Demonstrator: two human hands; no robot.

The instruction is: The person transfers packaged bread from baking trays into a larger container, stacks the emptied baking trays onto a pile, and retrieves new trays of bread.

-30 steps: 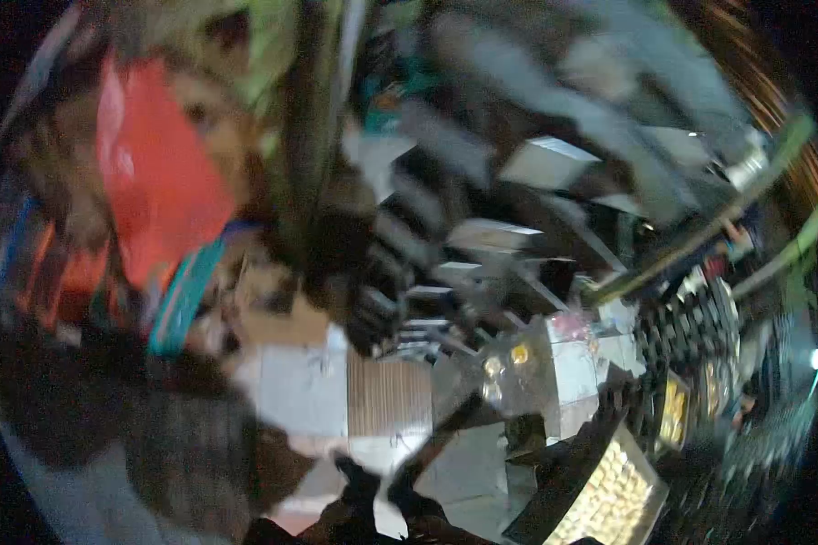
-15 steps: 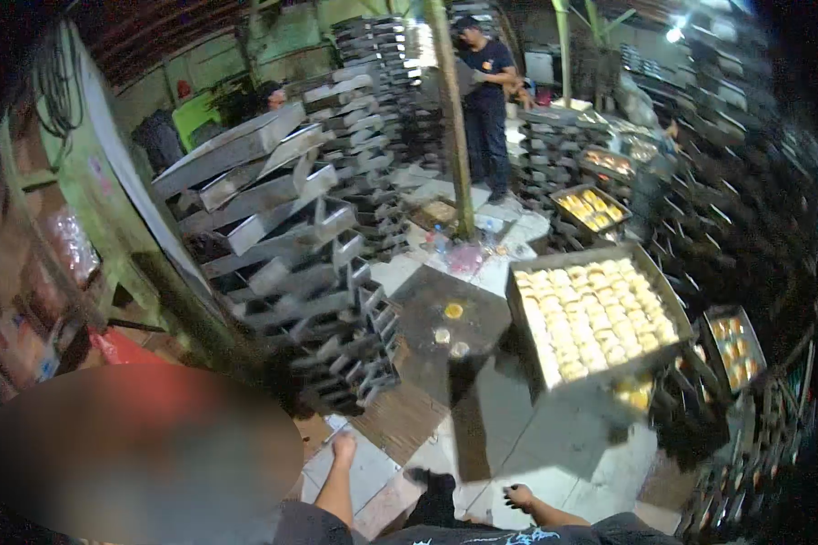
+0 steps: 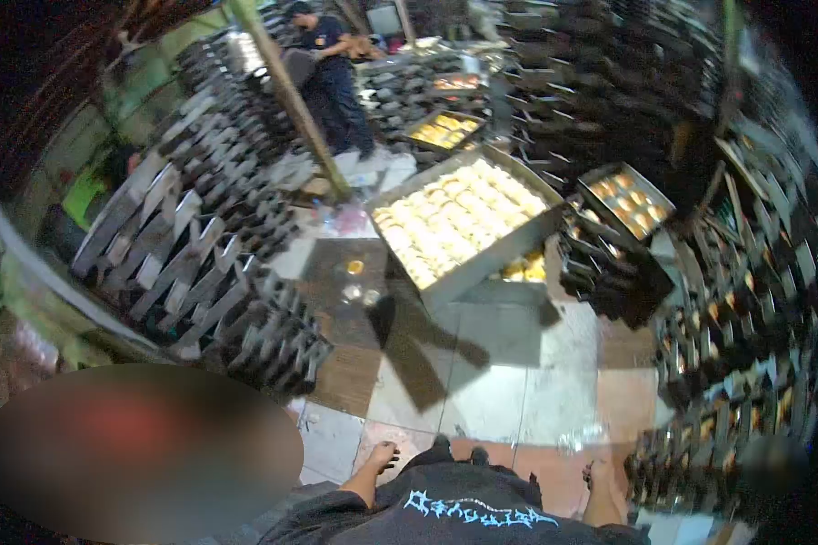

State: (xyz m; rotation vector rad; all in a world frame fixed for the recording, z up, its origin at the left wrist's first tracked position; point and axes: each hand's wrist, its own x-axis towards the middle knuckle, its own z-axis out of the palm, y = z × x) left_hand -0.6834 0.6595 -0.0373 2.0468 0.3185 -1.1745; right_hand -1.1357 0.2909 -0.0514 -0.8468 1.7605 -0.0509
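My left hand hangs low in front of my body with its fingers curled in; I see nothing in it. My right hand is down by my right side, fingers bent inward; whether it holds anything is too small and dark to make out. Neither hand touches a tray. Ahead of me, a large metal tray is filled with rows of pale buns. To its right lies a smaller tray of browned buns. My right hand is nearest to a stack of trays.
Stacked metal trays rise on the left, with more stacks behind. A pole leans ahead, and beyond it a person holds a dark tray. The tiled floor bears a brown mat and a crumpled clear wrapper.
My view has turned right and tilted down, so the trays and the other person appear further left and higher. Both my hands now hang close beside my body.
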